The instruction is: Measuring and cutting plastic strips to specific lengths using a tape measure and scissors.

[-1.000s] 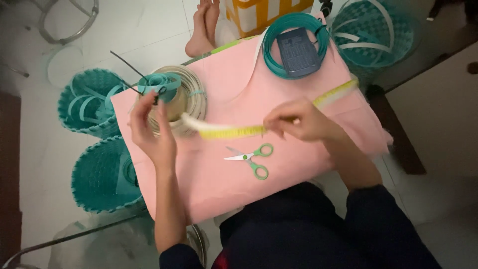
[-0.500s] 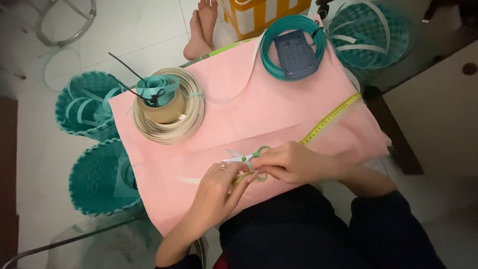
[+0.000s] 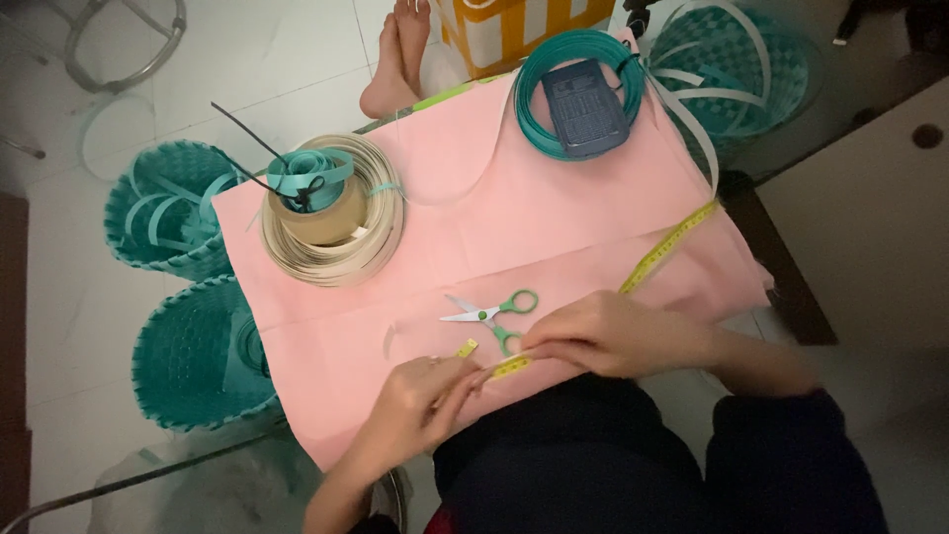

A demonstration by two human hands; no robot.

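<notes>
A pink cloth (image 3: 554, 227) covers the table. Near its front edge both my hands pinch a yellow measuring tape (image 3: 664, 249). My left hand (image 3: 420, 400) grips the tape's end, and my right hand (image 3: 608, 334) presses the tape against the cloth a little to the right. From there the tape runs up and right toward the cloth's right edge. Small scissors with green handles (image 3: 491, 314) lie shut just above my hands, and my right fingers are beside their lower handle.
A coil of beige strip (image 3: 331, 222) with a teal strip roll on top sits at the left. A teal strip coil (image 3: 539, 138) rings a dark blue box at the back. Teal woven baskets (image 3: 193, 356) stand on the floor at the left and far right. A person's bare feet (image 3: 395, 54) show beyond the table.
Both hands came down from the middle of the cloth to its front edge. The tape, held taut across the cloth a second ago, now lies along the right side.
</notes>
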